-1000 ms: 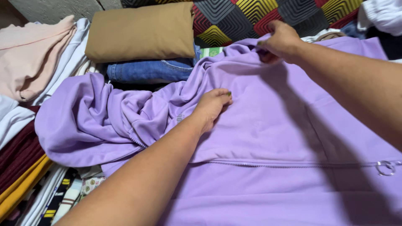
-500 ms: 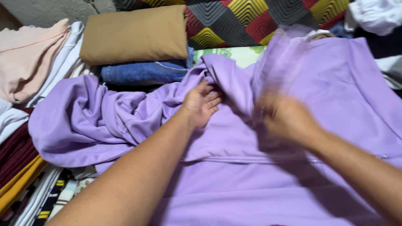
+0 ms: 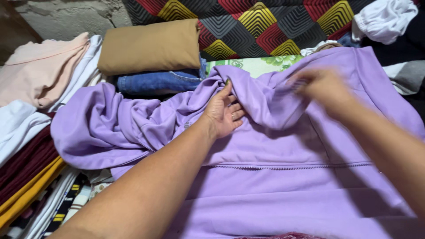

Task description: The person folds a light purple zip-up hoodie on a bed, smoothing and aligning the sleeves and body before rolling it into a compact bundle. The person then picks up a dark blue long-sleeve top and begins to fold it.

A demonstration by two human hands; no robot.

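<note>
— So, where is the lilac zip-up garment (image 3: 283, 186)?

— Spread across the middle and right of the view, on top of other laundry. Its zipper (image 3: 287, 167) runs sideways across the flat part, and a bunched sleeve (image 3: 110, 128) trails off to the left.

— And the left hand (image 3: 223, 114)?

— It lies flat on the garment, fingers (image 3: 234, 113) stretched out and slightly apart, fingertips tucked against a raised fold of the fabric. It presses down rather than pinches.

— The right hand (image 3: 323, 88)?

— It is blurred. It sits over the upper part of the garment, right at the ridge of the fold, but I cannot tell whether it grips the cloth or only hovers above it.

— What lies around?

— Just behind the fold, a folded tan cloth (image 3: 150, 46) rests on folded blue jeans (image 3: 161, 82). A patterned blanket (image 3: 265, 22) with red, yellow and grey diamonds runs along the top. At the left are a pale pink garment (image 3: 42, 66) and white cloth (image 3: 20, 124), with maroon (image 3: 24, 163) and mustard-yellow fabric (image 3: 26, 194) stacked below them. A white garment (image 3: 383, 20) sits in the upper right corner.
</note>
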